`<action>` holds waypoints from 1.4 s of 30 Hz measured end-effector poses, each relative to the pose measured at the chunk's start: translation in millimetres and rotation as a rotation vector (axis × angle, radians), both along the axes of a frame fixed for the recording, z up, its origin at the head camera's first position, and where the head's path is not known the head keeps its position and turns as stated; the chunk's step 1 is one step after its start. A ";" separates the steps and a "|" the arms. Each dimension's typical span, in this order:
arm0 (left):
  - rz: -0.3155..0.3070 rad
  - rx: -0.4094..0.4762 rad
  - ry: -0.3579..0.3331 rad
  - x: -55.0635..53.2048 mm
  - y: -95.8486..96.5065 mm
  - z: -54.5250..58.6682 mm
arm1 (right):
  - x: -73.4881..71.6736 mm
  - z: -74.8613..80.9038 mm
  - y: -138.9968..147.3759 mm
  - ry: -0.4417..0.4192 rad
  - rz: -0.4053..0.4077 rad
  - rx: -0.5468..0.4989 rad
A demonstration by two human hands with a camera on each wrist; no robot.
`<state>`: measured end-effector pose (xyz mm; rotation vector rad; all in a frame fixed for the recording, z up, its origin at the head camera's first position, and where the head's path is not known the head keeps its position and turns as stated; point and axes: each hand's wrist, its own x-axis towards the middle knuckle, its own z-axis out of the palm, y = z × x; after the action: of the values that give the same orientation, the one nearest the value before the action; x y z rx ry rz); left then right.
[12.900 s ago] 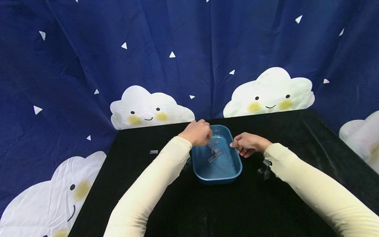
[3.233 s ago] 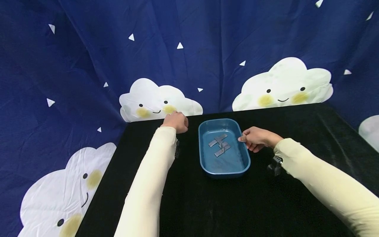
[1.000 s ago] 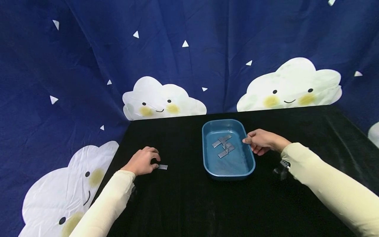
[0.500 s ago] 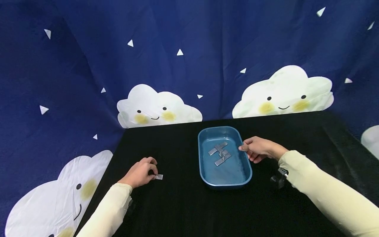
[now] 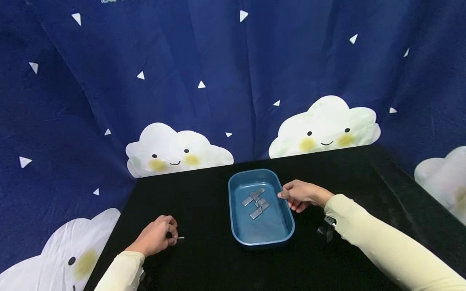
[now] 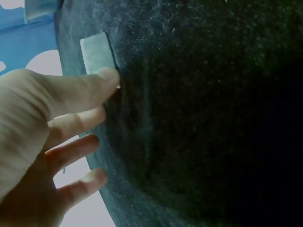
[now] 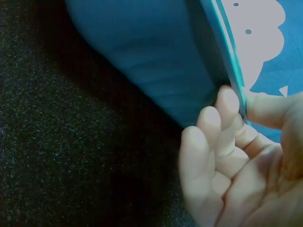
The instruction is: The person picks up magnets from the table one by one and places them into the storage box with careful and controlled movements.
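Observation:
In the head view my left hand pinches a small flat grey rectangular piece between thumb and forefinger, over the left part of the black tabletop. The piece now shows edge-on there, while the left wrist view shows its pale flat face beyond the thumb tip. My right hand grips the right rim of a blue rectangular tub, thumb over the edge and fingers against the outer wall. Several similar grey pieces lie on the tub's floor, some crossing one another.
The black cloth-covered table stands against a dark blue curtain printed with smiling clouds and small white triangles. A small dark device hangs at my right wrist.
Earlier the left hand was over the tub, then moved left to a piece lying on the table. It has since pinched that piece and tilted it edge-on. The right hand keeps its rim grip.

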<state>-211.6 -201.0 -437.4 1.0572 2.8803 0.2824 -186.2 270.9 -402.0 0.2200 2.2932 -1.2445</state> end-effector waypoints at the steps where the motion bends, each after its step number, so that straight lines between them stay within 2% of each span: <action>1: -0.004 -0.005 0.013 1.6 -2.9 -0.2 | -0.2 -0.5 -2.5 0.001 0.002 0.002; 5: 0.019 0.003 0.033 4.1 -8.9 1.1 | 0.5 -2.0 -6.8 -0.003 -0.005 0.009; 9: 0.093 0.051 0.026 1.0 -7.6 4.7 | 1.0 -1.1 -5.9 0.010 -0.012 0.010; 18: 0.180 0.172 0.011 -8.0 2.6 17.1 | 1.7 -2.1 -7.2 0.017 -0.006 0.010; 25: 0.159 0.263 0.015 -15.6 26.2 29.7 | 2.8 -0.1 -4.4 0.021 0.001 0.019; 27: 0.164 0.273 0.015 -16.4 28.7 31.8 | 1.6 0.3 -6.5 0.016 0.009 0.012; 34: 0.171 0.300 -0.003 -29.5 48.4 44.1 | -2.3 4.9 -1.3 0.026 -0.001 0.023; 42: 0.161 0.252 -0.020 -33.7 69.6 66.6 | 0.0 1.6 -4.4 0.001 0.002 0.009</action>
<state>-245.3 -131.4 -370.8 0.8453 2.9727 0.6770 -186.2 266.5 -400.4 0.2207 2.2996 -1.2337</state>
